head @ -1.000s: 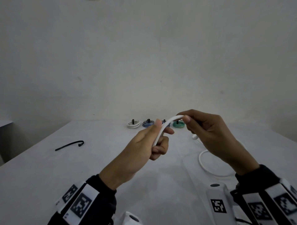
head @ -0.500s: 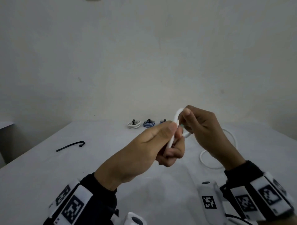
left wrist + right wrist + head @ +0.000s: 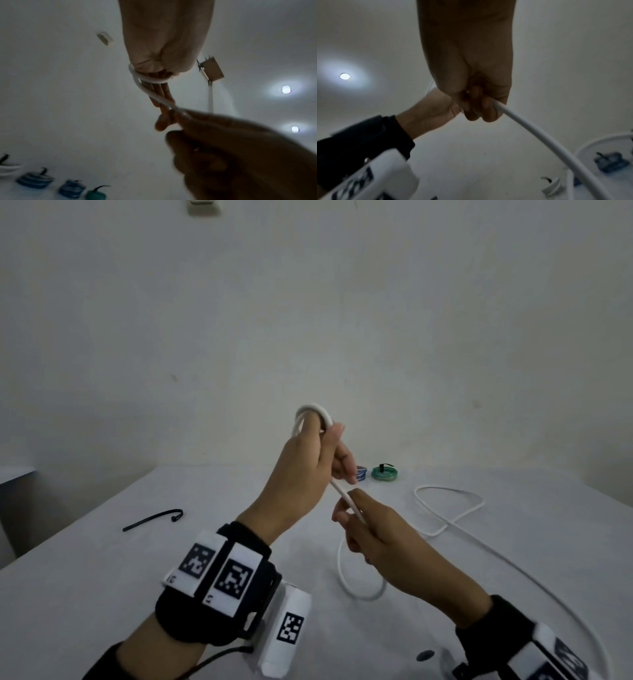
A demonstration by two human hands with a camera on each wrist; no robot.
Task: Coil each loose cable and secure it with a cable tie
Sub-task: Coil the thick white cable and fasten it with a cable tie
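Observation:
A white cable (image 3: 445, 508) runs from loose loops on the table up into both hands. My left hand (image 3: 329, 453) is raised with its back to me. One turn of the cable (image 3: 150, 80) lies round its fingers, and the thumb pinches it at the top. Just below, my right hand (image 3: 352, 508) pinches the taut stretch of cable (image 3: 539, 136) that leaves the left hand. A loose black cable tie (image 3: 154, 518) lies on the table to the left, apart from both hands.
Several tied coils stand in a row at the table's back: a green one (image 3: 384, 473), blue ones (image 3: 34, 178) and a white one (image 3: 6, 166). The white table (image 3: 102, 594) meets a plain wall behind; its left edge (image 3: 68, 529) is near the tie.
My left hand has risen and turned its back to me, and the cable now loops round its fingers. My right hand has dropped below it along the cable.

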